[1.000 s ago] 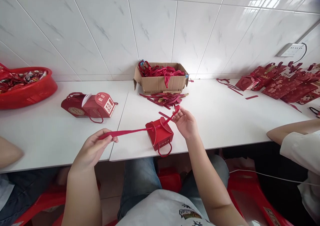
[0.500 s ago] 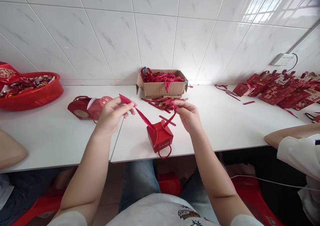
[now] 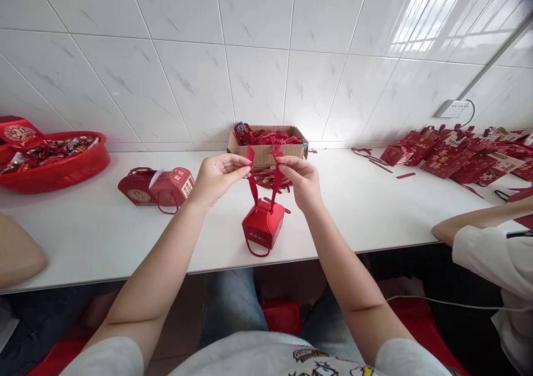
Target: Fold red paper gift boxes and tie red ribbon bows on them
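Here the small red box (image 3: 263, 226) stands on the white table (image 3: 375, 209), close to its near edge and right in front of the person. A cord loop on the box's front hangs down at 6 o'clock.

A red ribbon (image 3: 253, 190) rises from the box top in two strands. The left hand (image 3: 216, 176), at 11 o'clock from the box, pinches the left strand's end between thumb and forefinger, its fingers (image 3: 237, 168) pressed together on it. The right hand (image 3: 302, 181), at 1 o'clock, pinches the other strand the same way, with the fingertips closed on the end. Both hands are held above the box, near each other but apart, and neither touches the box.

At 12 o'clock from the box, against the tiled wall, sits an open cardboard box (image 3: 266, 153) holding more red ribbons, with loose red pieces (image 3: 287, 186) on the table in front of it. At 10 o'clock two red gift boxes (image 3: 156, 186) lie side by side, touching. Farther out at 9 to 10 o'clock is a red basin (image 3: 62, 168) of wrapped sweets. At 2 o'clock a heap of red gift boxes (image 3: 453, 156) fills the far right of the table. Another person's forearm (image 3: 466, 223) rests on the table edge at 3 o'clock.
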### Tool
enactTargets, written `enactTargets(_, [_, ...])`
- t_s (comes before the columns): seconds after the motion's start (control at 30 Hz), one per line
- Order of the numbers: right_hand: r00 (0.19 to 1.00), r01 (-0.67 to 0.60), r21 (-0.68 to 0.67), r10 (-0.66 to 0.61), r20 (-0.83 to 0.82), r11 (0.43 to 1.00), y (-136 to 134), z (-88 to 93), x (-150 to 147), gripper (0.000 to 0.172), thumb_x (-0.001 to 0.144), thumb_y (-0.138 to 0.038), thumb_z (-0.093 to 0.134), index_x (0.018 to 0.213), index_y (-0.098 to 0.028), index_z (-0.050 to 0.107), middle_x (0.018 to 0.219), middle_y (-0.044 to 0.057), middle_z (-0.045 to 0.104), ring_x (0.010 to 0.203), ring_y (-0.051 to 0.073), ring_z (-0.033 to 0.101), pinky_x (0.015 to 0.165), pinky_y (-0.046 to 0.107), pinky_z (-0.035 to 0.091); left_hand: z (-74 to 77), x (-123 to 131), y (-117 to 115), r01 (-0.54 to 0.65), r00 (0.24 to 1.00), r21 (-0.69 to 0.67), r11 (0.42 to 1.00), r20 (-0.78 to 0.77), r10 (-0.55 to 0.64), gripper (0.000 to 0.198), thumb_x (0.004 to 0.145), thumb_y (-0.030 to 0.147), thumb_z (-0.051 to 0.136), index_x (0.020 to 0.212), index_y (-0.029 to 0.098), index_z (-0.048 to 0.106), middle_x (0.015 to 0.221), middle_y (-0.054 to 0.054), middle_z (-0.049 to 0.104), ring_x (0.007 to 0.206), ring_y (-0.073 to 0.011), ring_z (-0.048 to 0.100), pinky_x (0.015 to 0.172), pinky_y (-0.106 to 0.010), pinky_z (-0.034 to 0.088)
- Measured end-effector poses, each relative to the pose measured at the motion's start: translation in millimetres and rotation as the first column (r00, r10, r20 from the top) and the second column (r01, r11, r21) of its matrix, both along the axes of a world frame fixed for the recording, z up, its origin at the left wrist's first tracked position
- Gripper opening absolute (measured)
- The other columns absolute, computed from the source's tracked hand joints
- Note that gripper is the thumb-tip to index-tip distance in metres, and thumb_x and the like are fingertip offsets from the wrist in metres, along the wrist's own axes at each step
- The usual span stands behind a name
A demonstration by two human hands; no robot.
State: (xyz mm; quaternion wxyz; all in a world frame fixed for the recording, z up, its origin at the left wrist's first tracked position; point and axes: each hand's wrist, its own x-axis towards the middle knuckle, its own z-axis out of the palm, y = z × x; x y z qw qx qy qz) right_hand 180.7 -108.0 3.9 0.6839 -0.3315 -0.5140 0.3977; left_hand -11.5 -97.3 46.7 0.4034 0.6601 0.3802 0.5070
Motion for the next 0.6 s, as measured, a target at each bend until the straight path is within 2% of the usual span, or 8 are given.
enactTargets(0.17, [1.0, 0.02, 0.084, -0.018, -0.022, 0.996, 5, 9.9, -1, 0.016, 0.072, -0.029, 0.072, 0.087, -0.023, 0.069, 0.09, 0.001, 0.072, 0.084, 0.016, 0.066, 0.076, 0.032, 0.056, 4.3, 9, 6, -0.033, 0.998, -0.024, 0.999, 0.056, 0.035, 0.047, 0.064, 0.025, 0.08, 0.108, 0.016, 0.064, 0.073, -0.001, 0.07, 0.061, -0.0139, 0.066, 0.061, -0.027, 0.054])
enactTargets(0.2, [1.0, 0.025, 0.107, -0.024, -0.013, 0.994, 6, 12.8, 0, 0.015, 0.073, -0.028, 0.071, 0.087, -0.023, 0.069, 0.092, 0.001, 0.072, 0.087, 0.016, 0.067, 0.08, 0.033, 0.056, 5.7, 11, 7, -0.04, 0.997, -0.03, 0.999, 0.062, 0.042, 0.045, 0.064, 0.024, 0.08, 0.106, 0.015, 0.064, 0.072, -0.001, 0.07, 0.059, -0.0139, 0.066, 0.058, -0.026, 0.053])
enactTargets(0.33, [0.998, 0.026, 0.151, -0.033, 0.045, 0.988, 11, 26.1, 6, 0.011, 0.076, -0.027, 0.068, 0.086, -0.022, 0.068, 0.09, 0.001, 0.071, 0.087, 0.016, 0.067, 0.083, 0.035, 0.056, 12.5, 18, 13, -0.042, 0.997, -0.017, 0.999, 0.068, 0.043, 0.02, 0.065, 0.022, 0.077, 0.078, 0.011, 0.066, 0.067, -0.004, 0.068, 0.055, -0.0138, 0.065, 0.047, -0.021, 0.044])
enactTargets(0.47, [0.996, 0.033, 0.196, -0.049, 0.078, 0.98, 11, 37.6, 11, 0.013, 0.074, -0.027, 0.07, 0.084, -0.022, 0.065, 0.087, 0.0, 0.07, 0.082, 0.015, 0.067, 0.082, 0.033, 0.056, 21.9, 22, 16, -0.049, 0.997, 0.036, 0.998, 0.054, 0.047, 0.015, 0.066, 0.021, 0.076, 0.073, 0.012, 0.065, 0.064, -0.003, 0.066, 0.053, -0.0127, 0.063, 0.041, -0.019, 0.035])
enactTargets(0.6, [0.995, 0.048, 0.196, -0.063, 0.076, 0.98, 8, 44.4, 12, 0.027, 0.072, -0.026, 0.073, 0.096, -0.024, 0.06, 0.084, -0.002, 0.067, 0.081, 0.014, 0.067, 0.081, 0.033, 0.056, 31.8, 24, 13, -0.072, 0.997, 0.113, 0.991, 0.019, 0.07, 0.014, 0.067, 0.023, 0.076, 0.071, 0.014, 0.066, 0.062, -0.002, 0.063, 0.055, -0.0113, 0.059, 0.043, -0.019, 0.035])
